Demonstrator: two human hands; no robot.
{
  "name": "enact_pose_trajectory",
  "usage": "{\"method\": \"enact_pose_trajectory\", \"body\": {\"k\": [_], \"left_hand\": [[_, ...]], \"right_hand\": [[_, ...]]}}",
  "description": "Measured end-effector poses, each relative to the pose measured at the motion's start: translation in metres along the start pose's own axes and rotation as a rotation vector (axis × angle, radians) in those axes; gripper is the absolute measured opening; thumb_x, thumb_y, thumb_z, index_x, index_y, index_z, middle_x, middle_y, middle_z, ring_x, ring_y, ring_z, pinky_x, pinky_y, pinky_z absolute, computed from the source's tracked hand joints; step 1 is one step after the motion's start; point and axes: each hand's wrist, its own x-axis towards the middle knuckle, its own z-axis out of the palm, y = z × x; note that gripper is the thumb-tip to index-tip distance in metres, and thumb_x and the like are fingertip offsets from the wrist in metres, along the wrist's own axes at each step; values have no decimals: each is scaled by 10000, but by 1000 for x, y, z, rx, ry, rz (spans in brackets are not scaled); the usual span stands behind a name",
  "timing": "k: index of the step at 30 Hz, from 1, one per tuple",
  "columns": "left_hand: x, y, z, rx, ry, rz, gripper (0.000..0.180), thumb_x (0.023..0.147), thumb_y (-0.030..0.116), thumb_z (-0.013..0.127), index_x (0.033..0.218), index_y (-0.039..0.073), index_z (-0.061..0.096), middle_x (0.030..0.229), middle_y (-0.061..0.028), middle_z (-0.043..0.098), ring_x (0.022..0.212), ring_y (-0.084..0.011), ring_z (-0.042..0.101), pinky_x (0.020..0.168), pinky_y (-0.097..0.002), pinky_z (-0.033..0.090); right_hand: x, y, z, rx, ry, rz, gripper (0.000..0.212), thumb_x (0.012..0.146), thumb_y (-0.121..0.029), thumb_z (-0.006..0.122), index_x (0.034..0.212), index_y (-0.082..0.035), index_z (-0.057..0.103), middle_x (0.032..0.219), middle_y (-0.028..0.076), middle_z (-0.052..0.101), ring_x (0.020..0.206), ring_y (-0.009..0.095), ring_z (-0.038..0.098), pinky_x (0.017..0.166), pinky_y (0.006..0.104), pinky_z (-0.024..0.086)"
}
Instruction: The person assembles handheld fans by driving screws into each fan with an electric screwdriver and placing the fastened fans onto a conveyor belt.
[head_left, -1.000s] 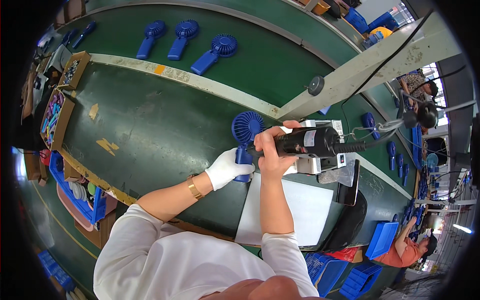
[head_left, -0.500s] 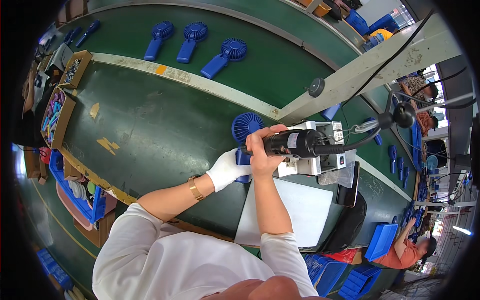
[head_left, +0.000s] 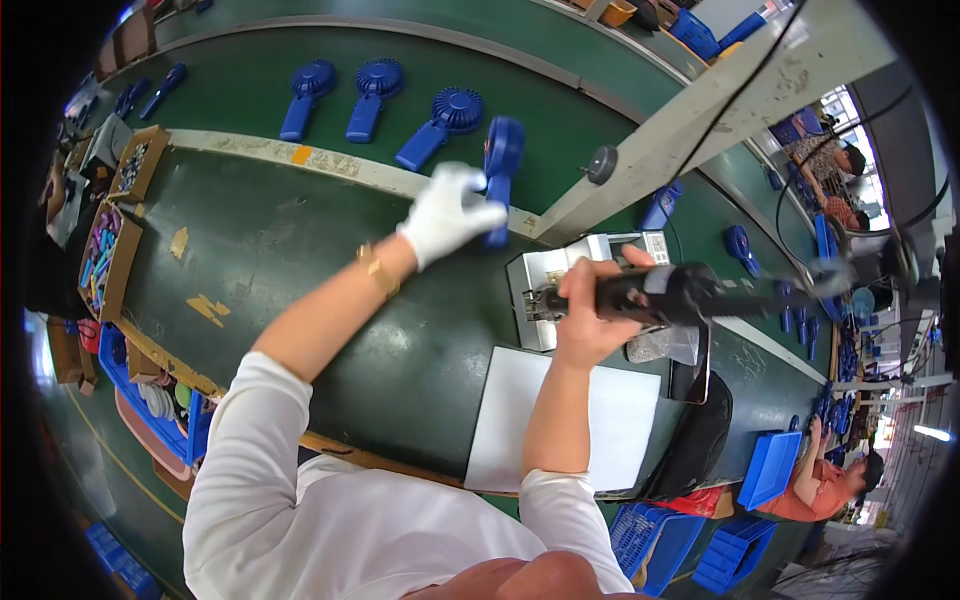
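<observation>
Head view, left hand: glove-clad left hand [head_left: 447,212] reaches out over the green belt [head_left: 270,240]; we see its fingers closed around the handle of a blue handheld fan [head_left: 500,172], which it holds upright above the pale strip [head_left: 300,158] that divides the belt lanes.

Head view, right hand: we see the bare right hand [head_left: 588,315] wrapped tightly around a black electric screwdriver [head_left: 665,293], held roughly level, its tip pointing toward the person's left over a grey metal fixture [head_left: 545,290].

Head view, fan's place: we find the held fan just beyond the fixture, near the foot of a slanted grey beam [head_left: 700,110], and well apart from the screwdriver.

Head view, far lane: we count three more blue fans [head_left: 375,95] lying in a row on the far lane, heads away from us.

Head view, near bench: we see a white sheet [head_left: 560,420] lying flat in front of the person, touching the fixture's near edge.

Head view, left side: we note open cardboard boxes [head_left: 110,250] of small coloured parts at the belt's left edge.

Head view, lower right: we see a blue bin [head_left: 768,468] and another person in an orange top [head_left: 820,490].
</observation>
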Motion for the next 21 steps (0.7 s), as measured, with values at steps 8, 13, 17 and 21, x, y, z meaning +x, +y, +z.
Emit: {"method": "enact_pose_trajectory", "body": {"k": [8, 13, 17, 21], "left_hand": [[88, -74, -26, 413, -116, -354, 686, 661, 206, 696, 1243, -30, 421, 1062, -212, 588, 923, -324, 600, 824, -388, 484], [-12, 23, -26, -575, -141, -380, 451, 690, 94, 713, 1069, 11, 483, 846, -53, 543, 731, -125, 536, 647, -279, 466], [-90, 43, -19, -1113, -349, -777, 213, 748, 54, 672, 908, 19, 535, 778, -102, 612, 670, -185, 607, 636, -295, 504], [-119, 44, 3, -1306, -320, -948, 210, 782, 28, 654, 963, 14, 549, 883, -107, 626, 754, -206, 634, 720, -341, 540]], "right_hand": [[-4, -2, 12, 48, -143, 195, 510, 749, 113, 619, 1192, 5, 391, 679, 49, 553, 547, 94, 520, 530, 218, 426], [-2, 1, 6, 16, -148, 191, 518, 751, 109, 625, 1199, 4, 387, 683, 48, 552, 542, 89, 511, 530, 214, 424], [-3, -5, 14, -5, -118, 200, 484, 753, 104, 628, 1170, -4, 406, 678, 48, 550, 535, 93, 509, 527, 217, 423], [-7, 0, 12, 68, -94, 228, 393, 733, 75, 699, 1073, 30, 507, 726, 19, 562, 649, 66, 535, 618, 220, 456]]}}
